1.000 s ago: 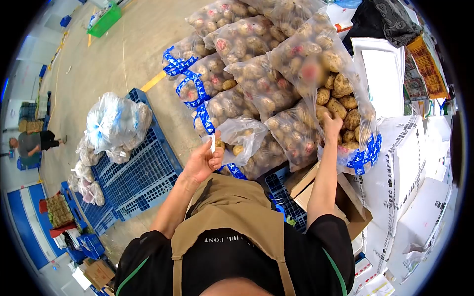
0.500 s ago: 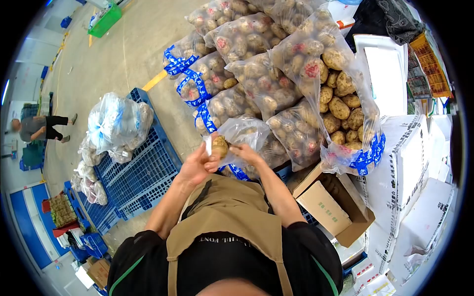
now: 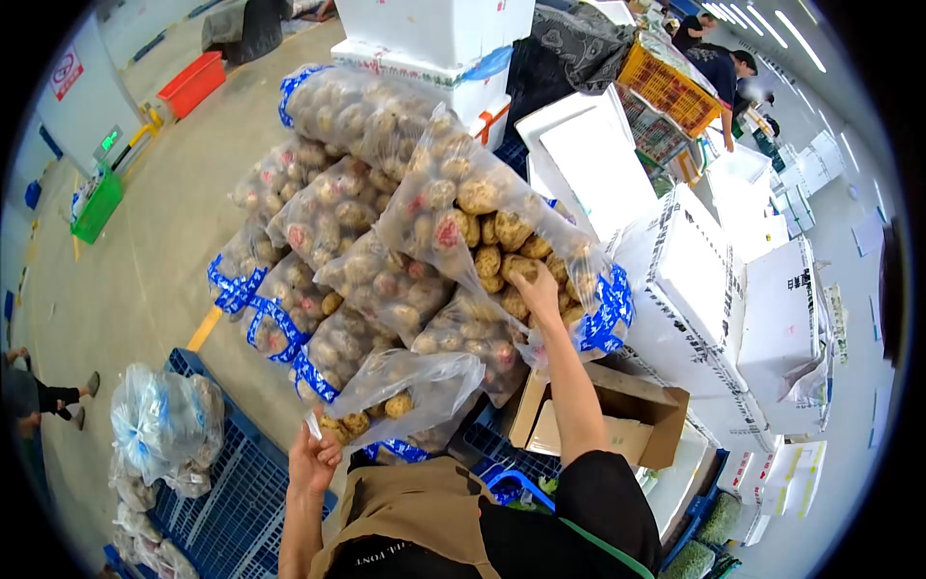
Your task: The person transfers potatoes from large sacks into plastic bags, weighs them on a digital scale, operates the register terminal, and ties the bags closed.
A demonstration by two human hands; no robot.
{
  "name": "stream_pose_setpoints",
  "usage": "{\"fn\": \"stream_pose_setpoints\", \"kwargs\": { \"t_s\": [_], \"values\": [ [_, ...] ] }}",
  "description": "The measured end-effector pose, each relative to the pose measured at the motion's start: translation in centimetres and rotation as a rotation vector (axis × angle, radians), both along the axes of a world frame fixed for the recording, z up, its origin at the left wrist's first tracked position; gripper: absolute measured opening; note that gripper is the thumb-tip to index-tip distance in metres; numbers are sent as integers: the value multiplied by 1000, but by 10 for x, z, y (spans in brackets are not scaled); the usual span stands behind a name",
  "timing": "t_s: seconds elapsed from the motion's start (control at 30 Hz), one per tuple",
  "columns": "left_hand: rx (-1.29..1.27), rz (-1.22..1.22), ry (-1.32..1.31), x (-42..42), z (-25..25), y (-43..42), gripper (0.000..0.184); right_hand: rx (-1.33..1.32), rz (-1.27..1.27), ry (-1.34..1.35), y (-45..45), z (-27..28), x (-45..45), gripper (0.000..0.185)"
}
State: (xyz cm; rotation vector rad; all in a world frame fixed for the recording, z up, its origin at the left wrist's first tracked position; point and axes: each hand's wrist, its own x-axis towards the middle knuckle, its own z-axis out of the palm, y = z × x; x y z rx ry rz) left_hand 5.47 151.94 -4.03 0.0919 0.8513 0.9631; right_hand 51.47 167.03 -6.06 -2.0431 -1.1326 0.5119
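The left hand (image 3: 313, 458) is near the front of the person, just beside the small bag (image 3: 434, 378). Its fingers are curled in, almost closed, and they pinch a white bit at the edge of the small bag. The small bag is thin and see-through. A few brown potatoes (image 3: 397, 405) are in it, close to the left hand.

The right hand (image 3: 536, 292) reaches up into the big bag (image 3: 410, 214). It is partly closed, with its fingers bent over one potato (image 3: 519, 269). I cannot tell if it has a tight hold on it. That potato is in the open side of the big bag, and more potatoes are all around it. The big bag lies on top of other full bags (image 3: 333, 207), and blue tape (image 3: 608, 309) is wrapped around its end.

A brown box (image 3: 666, 425) with its top open is under the right arm. White boxes (image 3: 680, 280) are to the right of the big bag. An orange crate (image 3: 675, 85) is farther up. On the left, a blue pallet (image 3: 241, 482) is on the floor (image 3: 145, 299), with a puffy clear bag (image 3: 159, 420) on it. A red bin (image 3: 193, 85) and a green bin (image 3: 96, 205) are farther away.
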Motion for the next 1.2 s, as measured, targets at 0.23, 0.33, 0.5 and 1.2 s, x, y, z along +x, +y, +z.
{"fn": "stream_pose_setpoints", "kwargs": {
  "t_s": [0.23,0.33,0.5,1.2],
  "values": [
    [-84,2,102,10,5,-6,59,-36,-467,-155,121,-57,-17,109],
    [-78,28,96,3,6,-10,59,80,-442,-192,129,-55,-13,100],
    [-89,57,64,6,7,0,59,340,-321,49,96,-45,20,68],
    [-57,53,76,6,-9,23,57,263,131,-676,23,-69,-21,49]
  ]
}}
